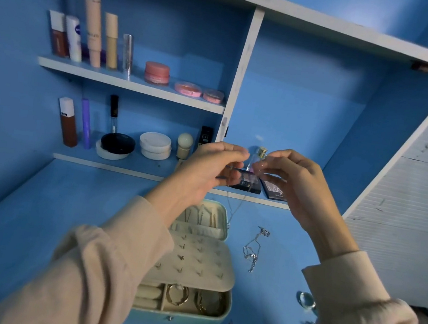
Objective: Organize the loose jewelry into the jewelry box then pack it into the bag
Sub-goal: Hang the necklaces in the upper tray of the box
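Observation:
A mint green jewelry box (222, 318) lies open on the blue desk, its cream earring panel (200, 258) folded up and gold hoops (177, 294) in the front compartments. Above it I hold a thin silver necklace (238, 206) by its two ends, one end pinched in my left hand (206, 171) and the other in my right hand (294, 186). The chain hangs in a loop down to the box's lid (223, 214). Another silver chain (253, 248) lies loose on the desk to the right of the box. No bag is in view.
Rings and small pieces (307, 300) lie at the desk's right edge near my right sleeve. Behind my hands are eyeshadow palettes (274, 190) and a small perfume bottle (257, 156). Shelves (125, 82) with cosmetics tubes and jars fill the back left. A white panel (421, 189) stands at right.

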Demonstrator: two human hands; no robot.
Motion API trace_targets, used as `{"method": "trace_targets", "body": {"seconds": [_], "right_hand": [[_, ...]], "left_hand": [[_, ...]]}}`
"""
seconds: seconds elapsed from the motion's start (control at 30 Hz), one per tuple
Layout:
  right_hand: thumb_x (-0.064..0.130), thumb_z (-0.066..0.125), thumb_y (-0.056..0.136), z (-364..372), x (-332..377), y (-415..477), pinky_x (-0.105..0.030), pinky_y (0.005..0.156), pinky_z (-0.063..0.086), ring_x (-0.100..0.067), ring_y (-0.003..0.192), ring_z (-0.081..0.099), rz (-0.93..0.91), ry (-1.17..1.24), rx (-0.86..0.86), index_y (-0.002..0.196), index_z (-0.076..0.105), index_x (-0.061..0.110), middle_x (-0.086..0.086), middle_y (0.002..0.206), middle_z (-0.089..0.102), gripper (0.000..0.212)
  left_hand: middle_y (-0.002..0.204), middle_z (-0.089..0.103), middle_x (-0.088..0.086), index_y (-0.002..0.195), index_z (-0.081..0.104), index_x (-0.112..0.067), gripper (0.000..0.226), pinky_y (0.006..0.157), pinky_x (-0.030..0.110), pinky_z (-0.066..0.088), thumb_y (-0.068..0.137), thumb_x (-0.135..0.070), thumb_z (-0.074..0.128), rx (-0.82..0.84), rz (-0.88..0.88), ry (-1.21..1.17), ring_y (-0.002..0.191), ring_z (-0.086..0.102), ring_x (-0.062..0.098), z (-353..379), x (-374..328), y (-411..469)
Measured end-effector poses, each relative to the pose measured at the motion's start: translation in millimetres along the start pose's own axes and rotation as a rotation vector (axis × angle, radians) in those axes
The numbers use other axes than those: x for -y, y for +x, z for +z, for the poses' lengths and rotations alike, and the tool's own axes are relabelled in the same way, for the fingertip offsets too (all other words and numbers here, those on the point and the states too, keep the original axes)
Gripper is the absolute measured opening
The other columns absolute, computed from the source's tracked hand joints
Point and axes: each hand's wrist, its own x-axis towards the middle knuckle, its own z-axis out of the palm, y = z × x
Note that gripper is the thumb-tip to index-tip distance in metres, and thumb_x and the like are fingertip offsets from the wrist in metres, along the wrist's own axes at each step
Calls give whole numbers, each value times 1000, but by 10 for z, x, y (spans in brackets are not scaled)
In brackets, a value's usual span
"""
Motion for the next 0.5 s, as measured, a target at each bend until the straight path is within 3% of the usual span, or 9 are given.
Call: {"method": "trace_targets", "body": {"seconds": [0.07,0.13,0.3,0.4,0.5], "right_hand": [[0,49,90,8,13,7,-29,73,51,-20,66,61,-5,23,-8,77,56,7,-5,64,64,16],[1,50,91,3,15,21,-28,67,49,-16,58,54,4,53,-22,76,56,9,-2,57,55,18],[1,54,89,-7,-3,45,-21,52,39,-12,52,35,18,-67,33,81,62,8,-1,59,37,13],[7,62,87,43,-13,59,-20,54,38,-10,49,36,2,-248,88,86,68,8,-3,59,41,6],[14,68,83,164,-23,89,-19,54,37,-17,58,38,-18,-343,148,82,73,14,-17,73,44,5]], "left_hand": [[61,51,-5,92,65,-12,6,56,21,50,87,-10,65,20,-1,22,49,45,7,-37,-8,-5],[59,48,-7,97,67,-12,12,52,18,46,85,-12,67,21,27,131,48,40,5,-110,-27,-16],[74,60,-6,95,73,-20,15,50,10,37,82,-24,72,13,165,647,47,45,-3,-388,-131,-72],[51,58,-22,90,74,-17,10,46,4,32,84,-23,71,4,206,778,45,46,-8,-540,-207,-125],[46,56,-23,88,74,-15,10,46,2,32,84,-23,70,-45,242,784,43,45,-9,-709,-285,-165]]}}
